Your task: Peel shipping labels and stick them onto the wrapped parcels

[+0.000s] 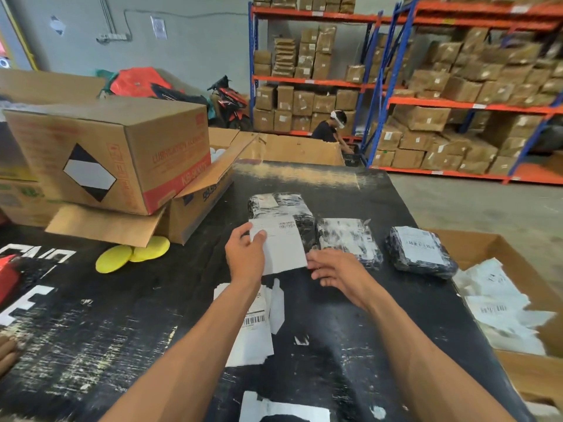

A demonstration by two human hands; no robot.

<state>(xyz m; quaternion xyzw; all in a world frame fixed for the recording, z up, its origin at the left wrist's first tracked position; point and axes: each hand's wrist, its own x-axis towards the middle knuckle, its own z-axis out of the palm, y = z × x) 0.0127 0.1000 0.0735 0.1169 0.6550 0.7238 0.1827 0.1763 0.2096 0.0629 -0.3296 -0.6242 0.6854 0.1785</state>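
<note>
Holding one label [281, 248], both hands face three parcels.

Three parcels [281, 213] (wrapped), two pads [114, 258].

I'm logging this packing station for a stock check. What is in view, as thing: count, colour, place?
wrapped parcels: three, black, in a row on the table
held label: one, white, over the left parcel
label sheets: a pile, white, near table edge
yellow pads: two, by the boxes
cardboard boxes: several, brown, table's left
scrap box: one, brown, right, holding white paper
shelves: orange and blue, behind
table: one, black
left hand: pinches the label
right hand: pinches the label's lower corner
</note>
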